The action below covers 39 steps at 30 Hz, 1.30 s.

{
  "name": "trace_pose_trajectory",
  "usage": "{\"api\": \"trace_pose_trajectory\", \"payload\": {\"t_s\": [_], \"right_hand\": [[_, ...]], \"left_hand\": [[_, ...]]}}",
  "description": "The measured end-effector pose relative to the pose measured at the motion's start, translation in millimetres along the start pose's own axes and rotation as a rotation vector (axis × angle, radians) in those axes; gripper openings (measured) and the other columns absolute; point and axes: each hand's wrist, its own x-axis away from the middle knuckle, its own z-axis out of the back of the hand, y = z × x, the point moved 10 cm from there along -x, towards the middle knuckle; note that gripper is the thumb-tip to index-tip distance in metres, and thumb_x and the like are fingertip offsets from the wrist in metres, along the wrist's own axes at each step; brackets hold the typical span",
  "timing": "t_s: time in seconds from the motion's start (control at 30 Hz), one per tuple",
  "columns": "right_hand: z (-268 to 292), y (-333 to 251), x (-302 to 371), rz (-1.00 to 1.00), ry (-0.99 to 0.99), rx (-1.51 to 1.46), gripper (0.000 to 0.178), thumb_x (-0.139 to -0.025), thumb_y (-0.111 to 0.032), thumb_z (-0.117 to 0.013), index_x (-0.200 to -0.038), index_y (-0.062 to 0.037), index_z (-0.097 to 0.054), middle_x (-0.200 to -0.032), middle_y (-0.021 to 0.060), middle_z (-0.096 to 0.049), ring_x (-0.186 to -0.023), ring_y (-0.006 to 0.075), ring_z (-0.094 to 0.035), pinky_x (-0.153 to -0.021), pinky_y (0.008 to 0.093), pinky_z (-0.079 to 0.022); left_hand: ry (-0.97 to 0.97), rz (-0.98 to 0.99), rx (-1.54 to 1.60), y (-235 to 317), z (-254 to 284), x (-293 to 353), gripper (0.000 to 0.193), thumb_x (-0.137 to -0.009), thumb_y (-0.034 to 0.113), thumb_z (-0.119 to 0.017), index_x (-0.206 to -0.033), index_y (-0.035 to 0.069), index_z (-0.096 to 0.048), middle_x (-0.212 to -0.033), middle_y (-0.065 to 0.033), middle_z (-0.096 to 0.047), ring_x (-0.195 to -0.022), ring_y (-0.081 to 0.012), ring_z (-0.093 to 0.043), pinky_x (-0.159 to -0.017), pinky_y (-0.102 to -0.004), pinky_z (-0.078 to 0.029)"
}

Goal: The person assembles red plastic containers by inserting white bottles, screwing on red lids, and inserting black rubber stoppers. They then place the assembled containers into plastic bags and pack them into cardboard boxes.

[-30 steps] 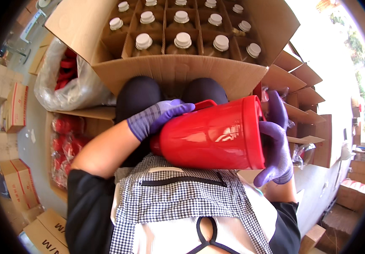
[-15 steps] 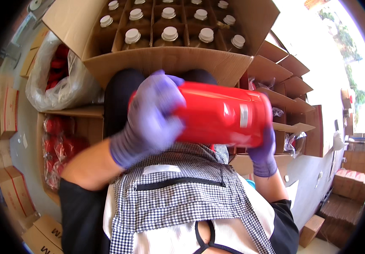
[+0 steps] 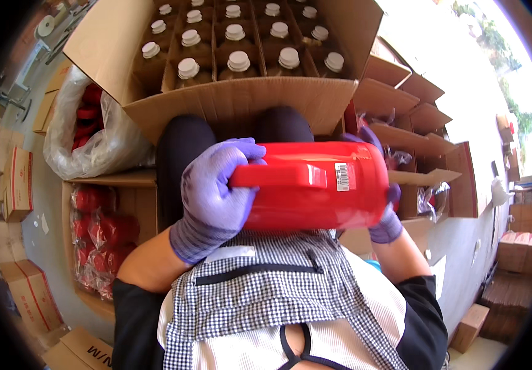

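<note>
A red vacuum jug (image 3: 296, 206) lies on its side across my lap, its handle (image 3: 290, 176) turned up toward me. Gripping that handle near the jug's left end is my left hand (image 3: 210, 191), in a purple glove with grey cuff. At the opposite end, my right hand (image 3: 386, 225), gloved alike, curls around the jug's base, fingers showing above and thumb side near the front. A white barcode sticker (image 3: 343, 177) faces up near the base. The jug's left end is partly hidden behind my left hand.
An open carton (image 3: 241, 102) with several white-capped bottles in dividers stands beyond my knees. At left are a clear bag (image 3: 124, 148) of red parts and a box with wrapped red pieces (image 3: 108, 231). Cartons with open flaps (image 3: 426, 148) stand at right.
The jug has rolled so its handle and barcode sticker show on top. My left hand has moved onto the handle. The view has shifted slightly.
</note>
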Motion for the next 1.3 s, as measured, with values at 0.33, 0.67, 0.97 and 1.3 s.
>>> {"api": "trace_pose_trajectory", "payload": {"t_s": [0.33, 0.67, 0.97, 1.3], "right_hand": [[-69.0, -77.6, 11.7, 0.717, -0.582, 0.986, 0.153, -0.055, -0.087, -0.076, -0.165, -0.0054, -0.01, -0.165, 0.0376, -0.005, -0.156, 0.0498, -0.006, -0.124, 0.0565, -0.011], [-6.7, 14.5, 15.7, -0.078, 0.066, 0.165, 0.115, -0.083, -0.058, -0.077, -0.164, -0.003, -0.016, -0.166, 0.0155, -0.028, -0.153, 0.0297, -0.03, -0.124, 0.0445, -0.024], [-80.6, -72.4, -0.9, 0.57, -0.65, 1.119, 0.155, -0.047, -0.082, -0.084, -0.164, -0.0078, -0.015, -0.164, 0.0345, -0.016, -0.149, 0.0553, -0.021, -0.118, 0.0643, -0.025], [-98.1, -52.5, 4.0, 0.505, -0.54, 0.887, 0.094, -0.058, -0.064, -0.088, -0.136, -0.0177, -0.061, -0.147, 0.027, -0.045, -0.133, 0.0574, -0.04, -0.108, 0.0694, -0.034]], "left_hand": [[-0.262, 0.968, 0.614, -108.8, -29.9, 12.6, 0.019, -0.101, 0.016, -0.061, -0.097, -0.002, -0.066, -0.101, -0.0118, -0.074, -0.089, -0.0165, -0.07, -0.083, -0.0294, -0.057], [-0.015, 0.414, 0.038, -89.1, -8.9, 13.2, 0.011, -0.092, 0.012, -0.07, -0.089, 0.002, -0.07, -0.085, -0.0129, -0.074, -0.082, -0.0206, -0.073, -0.077, -0.0307, -0.056], [-0.504, 0.879, 0.612, -139.2, -64.6, 23.5, 0.032, -0.097, 0.029, -0.064, -0.107, -0.001, -0.066, -0.101, -0.0097, -0.075, -0.087, -0.0122, -0.066, -0.079, -0.0229, -0.051], [-0.227, 0.995, 0.702, -165.8, -54.5, 97.3, 0.018, -0.098, 0.02, -0.062, -0.097, 0.002, -0.066, -0.087, -0.0026, -0.069, -0.081, -0.0082, -0.062, -0.074, -0.0225, -0.049]]}}
